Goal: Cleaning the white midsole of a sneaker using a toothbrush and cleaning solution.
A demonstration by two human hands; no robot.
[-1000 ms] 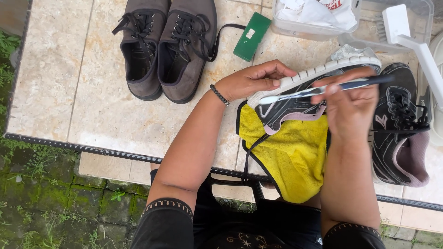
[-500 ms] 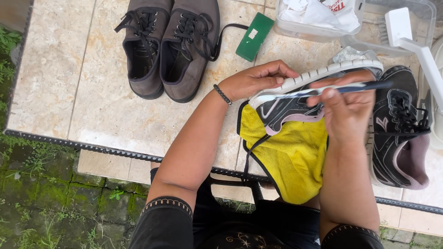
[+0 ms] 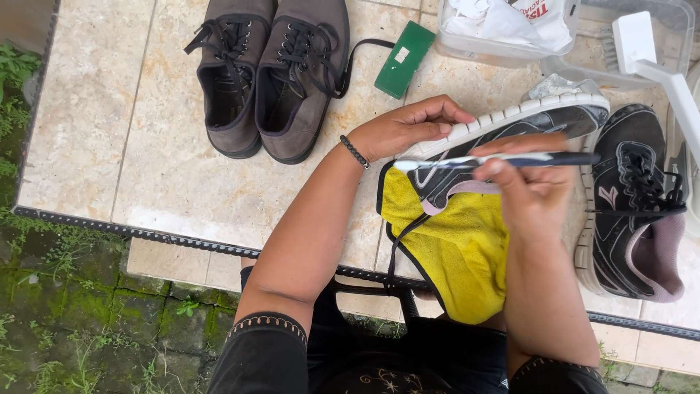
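Above my left hand (image 3: 405, 128) I see a flat green rectangular packet (image 3: 405, 58) with a small white label; up beyond my right hand (image 3: 532, 193) sits a clear plastic tub (image 3: 510, 36) holding white wrappers. My left hand grips the black sneaker (image 3: 510, 131) tipped on its side over a yellow cloth (image 3: 456, 244), its toe pointing right, its length running nearly sideways. My right hand pinches a toothbrush (image 3: 503, 160) lying along the shoe.

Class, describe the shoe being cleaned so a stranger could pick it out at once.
On the stone table, look right of the grey pair. The shoe lies on its side over a yellow cloth, steadied by the left hand; unlike its upright twin, its white sole faces outward.
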